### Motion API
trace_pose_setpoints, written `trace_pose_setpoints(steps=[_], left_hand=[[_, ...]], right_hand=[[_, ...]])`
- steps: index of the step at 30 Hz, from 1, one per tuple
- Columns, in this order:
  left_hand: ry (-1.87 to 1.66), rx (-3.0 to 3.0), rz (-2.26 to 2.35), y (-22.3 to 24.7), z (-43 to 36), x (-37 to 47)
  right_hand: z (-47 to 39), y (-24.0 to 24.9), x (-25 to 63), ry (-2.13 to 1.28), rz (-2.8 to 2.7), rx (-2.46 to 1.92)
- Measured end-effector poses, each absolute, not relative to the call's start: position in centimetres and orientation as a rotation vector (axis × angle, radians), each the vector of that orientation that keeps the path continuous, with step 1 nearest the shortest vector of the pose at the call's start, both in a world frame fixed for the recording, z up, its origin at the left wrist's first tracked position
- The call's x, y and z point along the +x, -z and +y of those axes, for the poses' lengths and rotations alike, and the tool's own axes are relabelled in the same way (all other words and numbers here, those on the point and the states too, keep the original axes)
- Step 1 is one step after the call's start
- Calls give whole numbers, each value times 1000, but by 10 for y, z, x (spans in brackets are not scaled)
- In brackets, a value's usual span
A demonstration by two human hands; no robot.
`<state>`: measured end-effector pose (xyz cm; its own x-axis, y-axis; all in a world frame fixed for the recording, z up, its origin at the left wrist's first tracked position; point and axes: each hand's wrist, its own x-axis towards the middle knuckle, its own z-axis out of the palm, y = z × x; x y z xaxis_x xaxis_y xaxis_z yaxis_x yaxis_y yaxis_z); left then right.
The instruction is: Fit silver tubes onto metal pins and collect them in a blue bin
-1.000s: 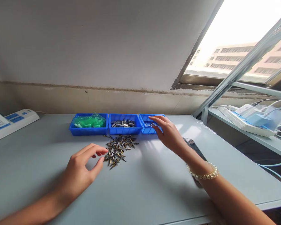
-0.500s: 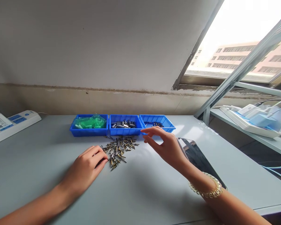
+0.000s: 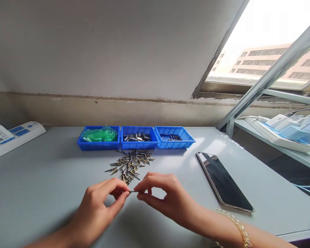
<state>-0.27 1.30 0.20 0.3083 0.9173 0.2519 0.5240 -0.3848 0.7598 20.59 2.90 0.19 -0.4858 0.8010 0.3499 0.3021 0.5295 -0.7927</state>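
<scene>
My left hand [image 3: 100, 203] pinches one end of a blind rivet [image 3: 134, 191] between thumb and index finger, just above the table. The thin pin points to the right. My right hand [image 3: 165, 191] has thumb and index finger closed at the pin's other end; the very tip is hidden by the fingers. Just beyond both hands lies a loose pile of blind rivets [image 3: 131, 162], silver and brass-coloured, spread on the grey table [image 3: 54, 172].
Behind the pile, three blue bins stand in a row: a left bin [image 3: 98, 146] with green bagged pieces, a middle bin [image 3: 139, 145] with metal cylinders, a right bin [image 3: 175, 144] with small dark pieces. A phone [image 3: 224, 182] lies right; a power strip [image 3: 20, 132] lies left.
My left hand has drawn back from the pile toward me with a rivet. My right hand has come from near the right bin down and left to the rivet's pin.
</scene>
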Motion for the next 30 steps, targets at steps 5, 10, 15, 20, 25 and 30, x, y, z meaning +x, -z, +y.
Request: trace_pose_setpoints(steps=[5, 10, 15, 20, 25, 30], left_hand=[[-779, 1724, 1178, -4, 5, 6], [-603, 1370, 990, -1, -1, 14], [-737, 1396, 997, 6, -1, 9], [-1094, 1607, 1081, -2, 4, 4], [-1230, 1770, 1062, -4, 3, 3], [-1021, 1594, 1169, 3, 3, 4]], right_hand=[[24, 0, 198, -697, -1996, -644], [17, -2, 190, -587, -2077, -461], [17, -1, 194, -565, -2062, -456], [24, 1, 199, -943, -1862, -819], [25, 4, 198, -1307, -1746, -968], [21, 3, 197, -825, -1830, -741]])
